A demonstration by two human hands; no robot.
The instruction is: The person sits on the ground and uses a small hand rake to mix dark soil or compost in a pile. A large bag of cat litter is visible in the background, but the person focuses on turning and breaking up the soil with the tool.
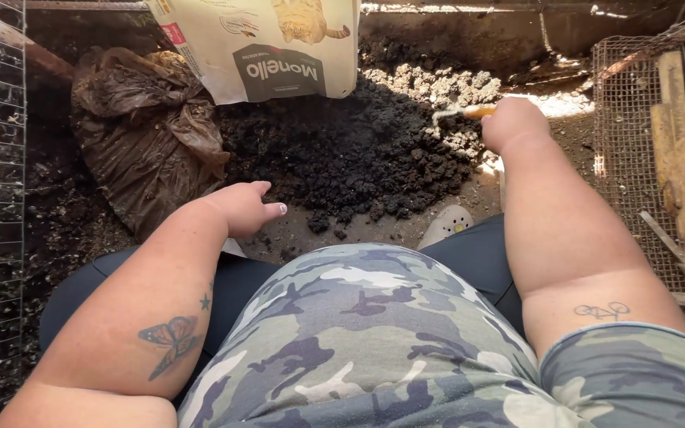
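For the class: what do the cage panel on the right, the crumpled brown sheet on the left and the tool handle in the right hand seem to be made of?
Cage panel: metal wire mesh, dull and rusty-looking. Brown sheet: probably thin plastic, glossy creases. Tool handle in the right hand: orange, perhaps plastic or painted wood; too small to tell.

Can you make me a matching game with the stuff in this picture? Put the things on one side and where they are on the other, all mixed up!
Things:
1. dark soil pile
2. crumpled brown plastic bag
3. wire mesh tray
4. white paper sack

Places:
A. far right, with wooden pieces lying on it
B. in the middle, in front of the person's knees
C. top middle, leaning over the soil
D. on the left, beside the soil

Right pairs: 1-B, 2-D, 3-A, 4-C

Bonus: the right hand grips a small orange-handled tool at the soil; the left hand holds nothing.
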